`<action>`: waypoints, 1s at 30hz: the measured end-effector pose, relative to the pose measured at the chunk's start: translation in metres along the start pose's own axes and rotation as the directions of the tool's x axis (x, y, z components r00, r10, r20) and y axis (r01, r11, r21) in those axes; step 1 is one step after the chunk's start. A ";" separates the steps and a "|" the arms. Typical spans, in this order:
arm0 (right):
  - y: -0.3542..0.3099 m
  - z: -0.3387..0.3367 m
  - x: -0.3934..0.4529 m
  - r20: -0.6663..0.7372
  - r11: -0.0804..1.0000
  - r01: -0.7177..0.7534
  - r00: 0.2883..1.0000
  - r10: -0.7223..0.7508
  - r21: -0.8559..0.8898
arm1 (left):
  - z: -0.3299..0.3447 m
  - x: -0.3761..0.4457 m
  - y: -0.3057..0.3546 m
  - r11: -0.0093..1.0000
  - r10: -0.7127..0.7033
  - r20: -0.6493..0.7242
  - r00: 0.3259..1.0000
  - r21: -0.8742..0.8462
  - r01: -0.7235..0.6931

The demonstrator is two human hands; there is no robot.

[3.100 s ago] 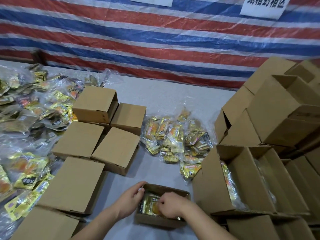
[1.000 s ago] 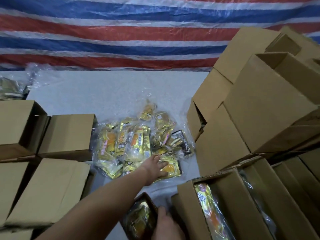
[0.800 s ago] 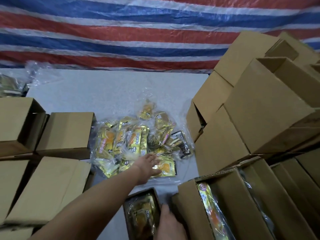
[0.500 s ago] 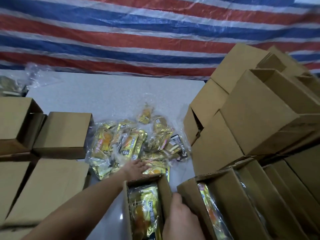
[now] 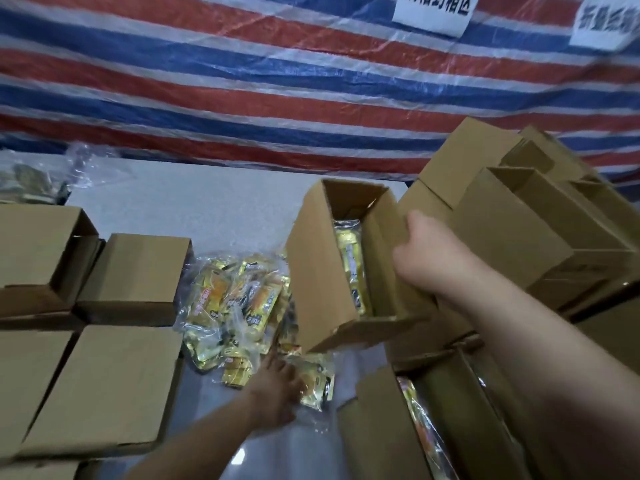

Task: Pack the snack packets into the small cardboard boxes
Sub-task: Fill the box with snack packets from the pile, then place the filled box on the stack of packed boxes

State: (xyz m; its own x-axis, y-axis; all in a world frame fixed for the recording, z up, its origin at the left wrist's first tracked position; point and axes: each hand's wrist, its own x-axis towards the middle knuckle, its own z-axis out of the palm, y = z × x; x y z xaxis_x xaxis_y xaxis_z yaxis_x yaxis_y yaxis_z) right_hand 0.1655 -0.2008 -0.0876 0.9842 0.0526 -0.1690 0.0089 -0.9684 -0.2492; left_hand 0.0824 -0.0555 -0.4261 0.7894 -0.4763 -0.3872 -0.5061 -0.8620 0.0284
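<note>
1. Gripping one side wall of an open box [image 5: 322,271] in the head view, the right hand [image 5: 429,258] holds it lifted off the table [image 5: 214,202] and tilted, thumb on the near face and fingers curled round the wall
2. Inside that box a gold packet [image 5: 351,258] stands on edge against the inner wall, partly hidden by the cardboard
3. The left hand [image 5: 277,386] reaches low over the table, fingers spread and laid flat on a loose packet [image 5: 317,382] at the near edge of the heap; whether it pinches the packet cannot be told
4. A heap of snack packets [image 5: 235,303], gold and orange in clear wrap, lies on the table between the left boxes and the lifted box, just beyond the left hand
5. Closed boxes sit at the left: two in back [image 5: 135,275] and a larger one in front [image 5: 104,389], touching one another
6. At lower right an open box [image 5: 381,427] shows packets standing along its inner wall
7. A stack of boxes [image 5: 512,230] rises at the right, behind the right hand
8. Behind the table hangs a red, white and blue striped tarp [image 5: 242,81] with two white paper signs [image 5: 433,12] at the top
9. More packets in clear bags [image 5: 31,178] lie at the far left edge
</note>
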 end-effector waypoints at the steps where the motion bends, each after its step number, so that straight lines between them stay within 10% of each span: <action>1: 0.003 0.000 0.017 -0.004 1.000 -0.029 1.000 0.029 -0.003 | 0.008 -0.001 0.002 1.000 -0.023 0.026 0.999 -0.007 0.023; 15: 0.073 0.119 0.104 0.493 0.937 -0.123 0.824 0.280 -0.327 | 0.003 -0.018 0.026 0.978 -0.188 0.294 0.937 -0.037 0.207; 23: 0.101 0.137 0.122 0.636 0.884 -0.184 0.634 0.440 -0.429 | 0.007 -0.004 0.030 0.935 -0.267 0.059 0.962 -0.228 0.273; 30: 0.091 0.138 0.123 0.467 0.901 -0.064 0.838 0.282 -0.428 | 0.001 0.016 0.027 0.938 -0.292 0.045 0.955 -0.181 0.295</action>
State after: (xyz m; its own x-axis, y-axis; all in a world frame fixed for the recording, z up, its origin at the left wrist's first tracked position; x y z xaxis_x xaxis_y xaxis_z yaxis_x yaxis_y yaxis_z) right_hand 0.2635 -0.2485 -0.2624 0.7449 -0.1148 -0.6572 0.0206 -0.9806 0.1947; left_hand 0.0810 -0.0865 -0.4320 0.8864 -0.1959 -0.4194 -0.1794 -0.9806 0.0789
